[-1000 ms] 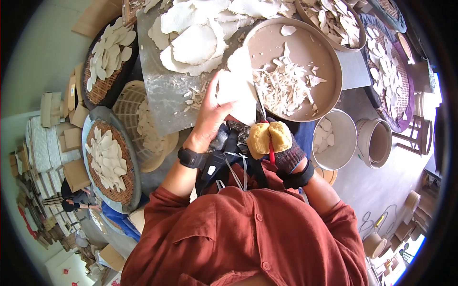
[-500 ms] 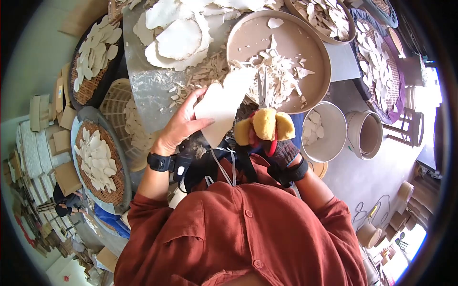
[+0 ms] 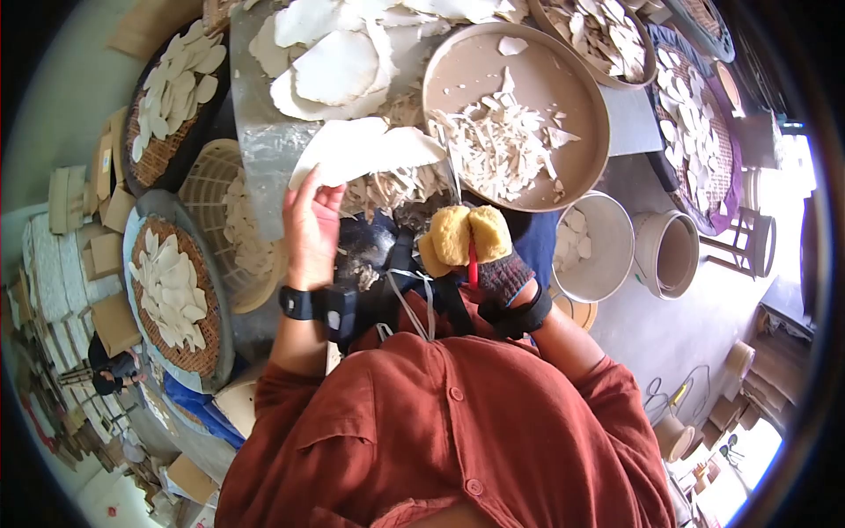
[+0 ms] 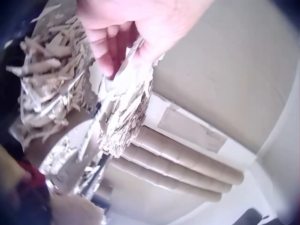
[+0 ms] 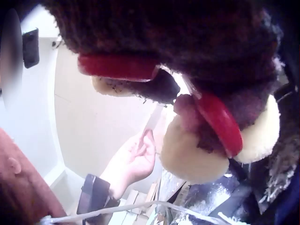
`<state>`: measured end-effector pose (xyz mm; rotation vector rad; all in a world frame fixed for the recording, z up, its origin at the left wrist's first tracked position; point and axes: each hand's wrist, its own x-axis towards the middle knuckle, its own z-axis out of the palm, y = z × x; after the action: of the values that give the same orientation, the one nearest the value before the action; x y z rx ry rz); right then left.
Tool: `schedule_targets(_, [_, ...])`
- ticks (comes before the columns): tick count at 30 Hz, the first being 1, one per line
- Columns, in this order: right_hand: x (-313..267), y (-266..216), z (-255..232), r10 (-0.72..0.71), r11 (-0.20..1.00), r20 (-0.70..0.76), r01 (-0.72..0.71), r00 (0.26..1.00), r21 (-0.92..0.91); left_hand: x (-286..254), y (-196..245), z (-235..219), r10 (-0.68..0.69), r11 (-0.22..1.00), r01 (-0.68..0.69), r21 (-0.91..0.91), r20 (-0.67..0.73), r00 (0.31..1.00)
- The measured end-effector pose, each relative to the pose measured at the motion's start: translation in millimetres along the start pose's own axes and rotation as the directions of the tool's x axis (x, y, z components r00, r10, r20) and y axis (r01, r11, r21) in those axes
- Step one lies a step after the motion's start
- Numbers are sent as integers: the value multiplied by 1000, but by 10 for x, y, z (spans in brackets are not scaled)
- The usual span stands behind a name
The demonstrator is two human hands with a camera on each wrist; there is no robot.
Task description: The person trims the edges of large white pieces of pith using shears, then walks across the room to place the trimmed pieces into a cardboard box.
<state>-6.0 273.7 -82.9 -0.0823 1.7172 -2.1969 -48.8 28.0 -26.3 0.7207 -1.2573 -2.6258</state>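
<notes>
Long axis sideways, the pale sheet (image 3: 365,151) points toward the scissors (image 3: 455,183).

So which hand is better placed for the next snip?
Probably the right hand: it grips red-handled metal scissors close to the edge of a flat white sheet, which the left hand pinches.

No text can be read: in the left wrist view, a pale rectangular panel (image 4: 187,124) on a white strip (image 4: 238,157) carries faint dark marks (image 4: 213,135) near one end, too blurred to tell as letters or numbers
</notes>
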Motion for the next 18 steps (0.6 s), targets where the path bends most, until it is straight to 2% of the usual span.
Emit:
schedule_targets(1, [-4,-16,47,-6,994,-8,5,1000,-110,-20,-66,24,10,997,-13,-71,-50,999])
schedule_targets(2, [-46,-200,174,70,982,-15,-67,997,176,-43,-87,71,-9,994,7,-105,-19,1000])
schedule_targets(4, [-17,-127,164,12,999,130,-19,991,48,-58,-112,154,-50,995,48,-88,-22,999])
schedule_targets(7, [-19,-37,170,145,876,169,-206,975,437,-20,-108,214,-31,1000,31,4,-2,1000])
schedule_targets(8, [-4,-2,159,110,943,146,-149,983,298,-20,-96,243,-24,999,24,30,4,1000])
schedule_targets(9, [-8,20,148,165,871,156,-218,974,440,-11,-107,240,-17,999,17,39,4,1000])
schedule_targets(11, [-21,43,147,267,649,196,-326,944,687,3,-123,226,-5,998,4,61,7,1000])
schedule_targets(14, [-66,63,118,251,685,126,-268,960,677,-9,-101,265,4,994,-11,110,59,998])
schedule_targets(17, [-50,-59,67,273,718,226,-354,935,599,64,-41,263,-24,980,4,199,101,995])
schedule_targets(18, [-52,-130,75,250,761,224,-334,942,556,88,-30,259,-37,980,16,197,106,994])
